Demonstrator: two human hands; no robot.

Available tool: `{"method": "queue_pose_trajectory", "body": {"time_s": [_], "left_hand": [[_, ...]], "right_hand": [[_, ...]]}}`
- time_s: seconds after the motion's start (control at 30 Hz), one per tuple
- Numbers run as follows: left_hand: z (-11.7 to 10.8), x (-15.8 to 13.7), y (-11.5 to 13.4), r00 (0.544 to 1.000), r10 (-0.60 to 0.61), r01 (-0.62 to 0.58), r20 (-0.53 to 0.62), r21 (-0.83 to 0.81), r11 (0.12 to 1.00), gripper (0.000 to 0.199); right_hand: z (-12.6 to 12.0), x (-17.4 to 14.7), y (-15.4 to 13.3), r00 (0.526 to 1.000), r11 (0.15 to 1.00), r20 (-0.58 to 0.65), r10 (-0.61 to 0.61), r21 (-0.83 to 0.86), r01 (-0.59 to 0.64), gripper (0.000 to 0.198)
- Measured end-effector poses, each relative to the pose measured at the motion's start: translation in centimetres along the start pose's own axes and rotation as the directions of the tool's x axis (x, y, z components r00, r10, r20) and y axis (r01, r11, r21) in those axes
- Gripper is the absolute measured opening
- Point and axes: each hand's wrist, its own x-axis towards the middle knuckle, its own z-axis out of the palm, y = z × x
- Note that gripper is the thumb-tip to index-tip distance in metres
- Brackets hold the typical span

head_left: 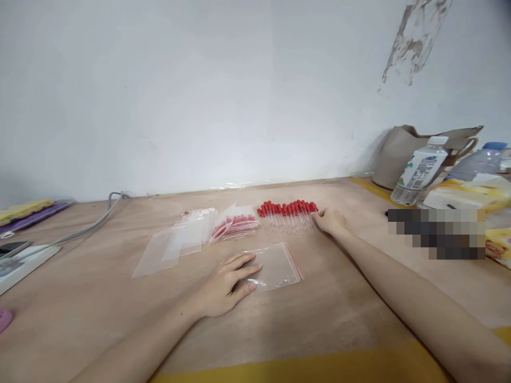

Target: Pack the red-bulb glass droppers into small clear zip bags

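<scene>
My left hand (227, 283) lies with fingers spread on a clear zip bag (275, 266) with a red line along its right edge. My right hand (329, 221) is closed in a pinch at the right end of a row of red-topped sticks (287, 210). These have bulb-like red heads and thin clear stems, laid side by side with the heads toward the wall. Left of the row is a pile of filled zip bags (241, 223) with red heads showing through the plastic. Farther left, flat zip bags (171, 242) overlap one another.
A plastic bottle (419, 170), a beige bag (393, 154) and a yellow-and-white packet (459, 194) stand at the right, beside a blurred patch. At left lie a grey cable (91, 223), a phone (14, 249) and a purple-and-yellow stack (35, 215). A white wall (199, 96) borders the table.
</scene>
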Motion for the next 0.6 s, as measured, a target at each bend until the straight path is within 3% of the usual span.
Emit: {"method": "queue_pose_trajectory", "body": {"time_s": [0.23, 0.4, 0.5, 0.53, 0.6], "left_hand": [[0.1, 0.0, -0.1, 1.0, 0.012, -0.012, 0.012, 0.016, 1.0, 0.041], [0.1, 0.0, 0.0, 1.0, 0.017, -0.018, 0.018, 0.028, 0.999, 0.041], [0.1, 0.1, 0.0, 0.999, 0.035, -0.036, 0.013, 0.032, 0.999, 0.041], [0.1, 0.1, 0.0, 0.999, 0.039, -0.04, 0.012, 0.034, 0.999, 0.041], [0.1, 0.1, 0.0, 0.999, 0.042, -0.042, 0.018, 0.038, 0.998, 0.041]], "right_hand": [[-0.4, 0.1, 0.4, 0.998, 0.985, -0.03, 0.056, 0.166, -0.05, 0.033], [-0.7, -1.1, 0.2, 0.99, 0.924, -0.136, -0.026, 0.375, 0.076, 0.036], [-0.7, -3.9, -0.4, 0.982, 0.702, -0.108, -0.154, 0.688, 0.185, 0.038], [-0.7, -5.1, -0.6, 0.977, 0.598, -0.075, -0.198, 0.781, 0.181, 0.049], [-0.8, -7.5, -0.9, 0.953, 0.49, 0.017, -0.302, 0.861, 0.139, 0.071]]}}
